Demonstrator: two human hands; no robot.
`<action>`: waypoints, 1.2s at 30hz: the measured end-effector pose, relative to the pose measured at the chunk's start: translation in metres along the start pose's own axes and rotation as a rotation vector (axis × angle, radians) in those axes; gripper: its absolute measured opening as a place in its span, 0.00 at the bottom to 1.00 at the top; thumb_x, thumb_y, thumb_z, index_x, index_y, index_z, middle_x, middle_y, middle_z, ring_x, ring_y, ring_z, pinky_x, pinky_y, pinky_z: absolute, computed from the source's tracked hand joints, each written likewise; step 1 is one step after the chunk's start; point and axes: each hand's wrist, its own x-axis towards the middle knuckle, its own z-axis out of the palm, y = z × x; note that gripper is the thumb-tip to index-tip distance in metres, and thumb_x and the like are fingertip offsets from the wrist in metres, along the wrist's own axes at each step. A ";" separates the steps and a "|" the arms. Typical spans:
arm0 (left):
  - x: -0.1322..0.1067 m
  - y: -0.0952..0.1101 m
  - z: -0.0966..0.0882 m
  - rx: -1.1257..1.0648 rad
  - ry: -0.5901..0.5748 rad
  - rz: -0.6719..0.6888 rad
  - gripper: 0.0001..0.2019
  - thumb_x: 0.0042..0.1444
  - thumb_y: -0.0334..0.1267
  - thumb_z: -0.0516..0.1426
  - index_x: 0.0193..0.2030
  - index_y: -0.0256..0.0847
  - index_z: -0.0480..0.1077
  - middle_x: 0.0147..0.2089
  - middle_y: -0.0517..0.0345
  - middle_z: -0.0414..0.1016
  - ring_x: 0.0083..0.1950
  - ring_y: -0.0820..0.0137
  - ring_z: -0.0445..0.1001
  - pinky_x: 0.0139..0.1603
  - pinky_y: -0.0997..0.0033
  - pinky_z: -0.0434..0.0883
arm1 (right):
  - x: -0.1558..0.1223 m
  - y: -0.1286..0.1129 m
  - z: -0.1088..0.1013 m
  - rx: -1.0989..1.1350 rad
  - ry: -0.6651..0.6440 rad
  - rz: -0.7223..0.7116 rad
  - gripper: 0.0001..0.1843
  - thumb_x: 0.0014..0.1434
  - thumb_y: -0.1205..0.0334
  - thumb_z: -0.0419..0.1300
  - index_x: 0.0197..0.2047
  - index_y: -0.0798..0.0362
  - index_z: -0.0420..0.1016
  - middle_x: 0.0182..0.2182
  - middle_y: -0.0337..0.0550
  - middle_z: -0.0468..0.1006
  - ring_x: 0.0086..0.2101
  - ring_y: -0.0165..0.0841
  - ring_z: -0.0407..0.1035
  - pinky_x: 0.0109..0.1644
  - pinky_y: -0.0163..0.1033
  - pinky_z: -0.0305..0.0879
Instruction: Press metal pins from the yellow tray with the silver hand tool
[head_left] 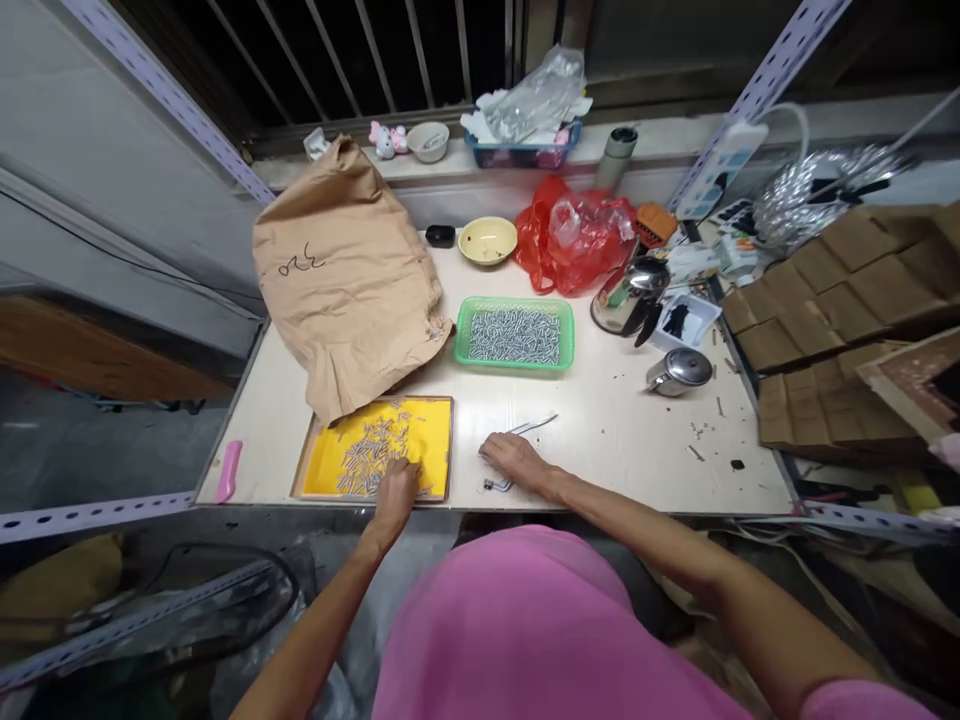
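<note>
Two hands are at work near the front edge of the table (pixel 637 440). The left hand (pixel 397 485) reaches over the front edge of one yellow tray (pixel 436 430), fingers curled down among metal pins (pixel 375 448) too many to count; whether it grips any, I cannot tell. The tray sits at the table's front edge, toward the left corner. The right hand (pixel 517 460) rests half closed nearby, a metal strip (pixel 536 423) showing behind it and a bent metal piece (pixel 499 486) in front; its grip is unclear. Toward the middle are one green basket (pixel 514 368) of small metal pieces (pixel 514 337), one cream bowl (pixel 487 243) farther back and, to the right, two metal jugs (pixel 679 372). One paper bag (pixel 352 280) overlaps the tray's back left corner, hiding it. The fingertips are hard to make out, and boxes (pixel 847 290) at right are cut off.
</note>
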 end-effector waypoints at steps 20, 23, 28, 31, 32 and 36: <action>0.031 0.114 0.001 -1.007 -0.322 -0.451 0.13 0.45 0.47 0.63 0.27 0.36 0.74 0.17 0.64 0.67 0.19 0.77 0.64 0.20 0.79 0.62 | -0.079 0.000 0.018 -0.042 -0.219 0.608 0.09 0.63 0.65 0.56 0.47 0.52 0.72 0.45 0.48 0.72 0.42 0.37 0.70 0.41 0.38 0.64; 0.033 0.118 0.010 -0.996 -0.365 -0.451 0.14 0.45 0.47 0.63 0.29 0.35 0.75 0.17 0.65 0.65 0.18 0.78 0.61 0.19 0.79 0.61 | -0.083 0.005 0.021 -0.045 -0.227 0.600 0.09 0.65 0.67 0.53 0.46 0.52 0.71 0.43 0.47 0.74 0.42 0.36 0.69 0.41 0.38 0.63; 0.039 0.121 0.019 -0.981 -0.399 -0.444 0.14 0.44 0.46 0.63 0.27 0.34 0.74 0.15 0.67 0.62 0.17 0.79 0.58 0.18 0.78 0.59 | -0.083 0.005 0.021 -0.054 -0.206 0.592 0.10 0.65 0.69 0.51 0.46 0.52 0.71 0.44 0.47 0.74 0.42 0.36 0.69 0.42 0.38 0.62; 0.041 0.123 0.019 -0.959 -0.412 -0.477 0.13 0.44 0.44 0.64 0.27 0.34 0.74 0.14 0.67 0.62 0.17 0.79 0.58 0.19 0.78 0.60 | -0.084 0.004 0.020 -0.047 -0.210 0.598 0.10 0.66 0.70 0.51 0.46 0.52 0.71 0.44 0.47 0.74 0.42 0.35 0.69 0.41 0.38 0.62; 0.042 0.123 0.018 -0.954 -0.419 -0.484 0.12 0.44 0.43 0.64 0.27 0.34 0.73 0.14 0.67 0.61 0.17 0.79 0.58 0.19 0.78 0.60 | -0.084 0.004 0.019 -0.041 -0.210 0.596 0.10 0.66 0.70 0.50 0.46 0.52 0.71 0.44 0.47 0.73 0.42 0.35 0.69 0.41 0.38 0.62; 0.047 0.125 0.011 -0.898 -0.481 -0.474 0.10 0.45 0.41 0.64 0.26 0.33 0.73 0.13 0.68 0.59 0.16 0.79 0.56 0.19 0.78 0.61 | -0.085 0.004 0.017 -0.009 -0.213 0.590 0.11 0.66 0.70 0.50 0.47 0.53 0.70 0.45 0.47 0.73 0.42 0.35 0.68 0.41 0.37 0.61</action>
